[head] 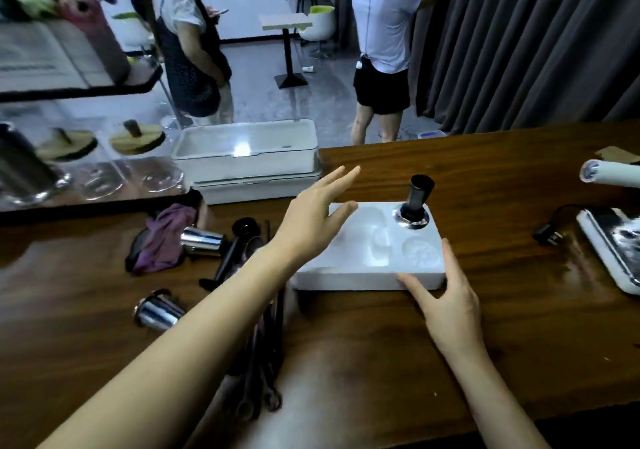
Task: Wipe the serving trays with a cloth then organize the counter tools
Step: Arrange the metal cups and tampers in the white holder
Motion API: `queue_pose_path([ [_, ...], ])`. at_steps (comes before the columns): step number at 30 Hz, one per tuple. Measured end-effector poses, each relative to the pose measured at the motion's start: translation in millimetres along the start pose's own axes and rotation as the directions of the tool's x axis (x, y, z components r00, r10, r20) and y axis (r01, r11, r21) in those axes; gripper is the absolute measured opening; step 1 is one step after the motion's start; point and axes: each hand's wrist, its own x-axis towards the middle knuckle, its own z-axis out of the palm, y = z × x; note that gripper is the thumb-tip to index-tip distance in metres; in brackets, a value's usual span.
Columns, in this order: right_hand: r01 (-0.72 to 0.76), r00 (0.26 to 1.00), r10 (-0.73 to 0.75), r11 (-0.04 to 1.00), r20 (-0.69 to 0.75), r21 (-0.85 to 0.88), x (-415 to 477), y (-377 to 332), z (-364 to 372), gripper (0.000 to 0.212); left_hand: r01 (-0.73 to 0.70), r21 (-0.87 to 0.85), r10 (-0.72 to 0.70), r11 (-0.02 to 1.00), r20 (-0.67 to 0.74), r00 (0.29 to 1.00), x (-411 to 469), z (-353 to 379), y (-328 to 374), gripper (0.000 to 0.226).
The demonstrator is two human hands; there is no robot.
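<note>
White tray (349, 277): a blocky slab with moulded hollows, lying flat at the middle of the wooden counter (381, 344).
Black tamper (416, 199): stands upright in the tray's far right round hollow, on a shiny metal base.
Right hand (450, 299): fingers straight and spread wide, thumb and fingertips against the tray's near right corner; it grips nothing.
Left hand (311, 227): fingers straight and fanned wide over the tray's left edge, holding nothing; whether it touches the tray is unclear from this angle.
Purple cloth (162, 240): crumpled on the counter, well left of the tray.
Metal cups: one (201, 240) on its side just beside the cloth, a second (157, 311) tipped over nearer the person.
Black-handled tool (232, 253): lies between the cloth and the tray.
Dark long tools (268, 351): a blurred bundle, partly under the left forearm.
White lidded box (246, 161): at the counter's far edge, behind the cloth.
Second tray (609, 247): at the right edge, partly out of view.
Two people stand beyond the counter.
</note>
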Motion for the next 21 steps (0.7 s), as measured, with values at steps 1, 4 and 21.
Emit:
queue_pose_path([
  [1,0.006,1.000,-0.006,1.000,0.003,-0.012,0.3,-0.7,-0.6,0.094,0.032,0.035,-0.031,0.999,-0.022,0.999,-9.7,-17.1,-10.5,0.054],
  [4,-0.002,1.000,0.002,0.999,0.004,-0.041,1.3,-2.2,-0.6,0.093,0.111,0.115,-0.100,0.987,-0.098,0.990,-42.0,-66.4,-46.1,0.050],
  [21,-0.085,0.996,0.083,0.990,-0.028,-0.109,3.2,8.2,2.7,0.102,0.138,0.371,-0.168,0.918,0.050,0.985,-95.4,-130.4,-138.8,0.044],
])
